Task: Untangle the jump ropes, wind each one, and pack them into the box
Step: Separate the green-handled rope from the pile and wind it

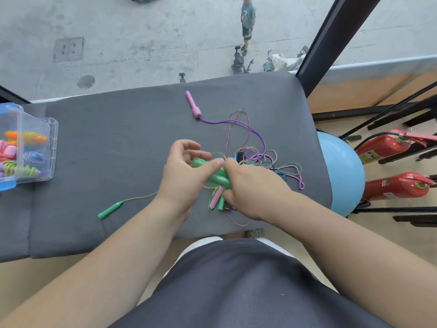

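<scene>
**Untangling step: green handle held by both hands**

From my remote seat I read this as the untangling step, with winding not yet begun on this rope. The green handle sits near the pad's middle, between both hands. The right hand curls round its lower end. The left hand lays its thumb across the upper end, fingers loosely curled above.

The tangle of coloured cords lies at three o'clock of the hands, touching the right one. A pink handle on a purple cord rests at twelve o'clock, and a second green handle at seven, well apart.

The next move, I judge, calls for feeding the held handle back through the loops; tugging could tighten the knot.

The box stands at nine o'clock, already holding wound ropes.

Everything rests on a grey cushioned pad. Past its three o'clock edge I see a blue ball and red fire extinguishers. At twelve, a window looks over concrete where a person stands.
</scene>
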`<action>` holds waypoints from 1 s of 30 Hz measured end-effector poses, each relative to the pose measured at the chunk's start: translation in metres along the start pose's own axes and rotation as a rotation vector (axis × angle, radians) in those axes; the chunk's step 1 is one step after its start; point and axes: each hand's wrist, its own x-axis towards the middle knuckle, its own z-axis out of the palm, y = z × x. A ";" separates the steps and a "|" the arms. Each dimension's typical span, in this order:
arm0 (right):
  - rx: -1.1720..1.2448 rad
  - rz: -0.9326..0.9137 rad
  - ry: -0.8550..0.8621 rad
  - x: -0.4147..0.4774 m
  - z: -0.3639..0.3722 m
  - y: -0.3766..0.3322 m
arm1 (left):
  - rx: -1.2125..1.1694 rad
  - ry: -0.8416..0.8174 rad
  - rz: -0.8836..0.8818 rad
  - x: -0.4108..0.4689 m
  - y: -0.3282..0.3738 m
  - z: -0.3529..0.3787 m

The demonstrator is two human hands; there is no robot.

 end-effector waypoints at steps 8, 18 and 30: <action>-0.164 -0.167 -0.025 -0.004 0.005 0.009 | 1.052 -0.613 0.372 0.008 0.014 -0.016; 0.003 -0.125 0.056 -0.009 -0.010 0.020 | 0.639 -0.416 0.263 -0.007 0.008 -0.008; -0.119 -0.145 0.069 -0.011 -0.010 0.026 | 0.399 -0.454 0.044 -0.008 0.007 -0.005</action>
